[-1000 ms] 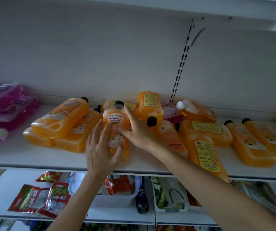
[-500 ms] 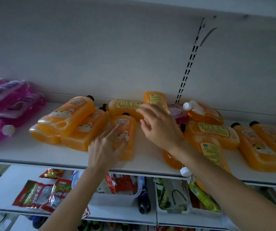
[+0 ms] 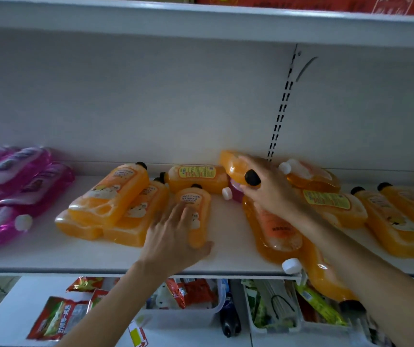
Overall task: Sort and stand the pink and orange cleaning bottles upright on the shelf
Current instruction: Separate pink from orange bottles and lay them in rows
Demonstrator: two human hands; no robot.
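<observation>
Nothing reads clearly. The yellow, red-edged label [image 3: 197,172] on the lying orange plastic bottle [image 3: 213,187] at twelve o'clock is blurred; white Chinese characters on the red-and-green foil packet [image 3: 56,319] at seven o'clock are smeared.

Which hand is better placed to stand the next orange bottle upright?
Right, probably. The right hand grips a black-capped orange bottle, tilted and raised above the others. The left hand only rests with straight fingers on a lying bottle, flat on the shelf.
</observation>
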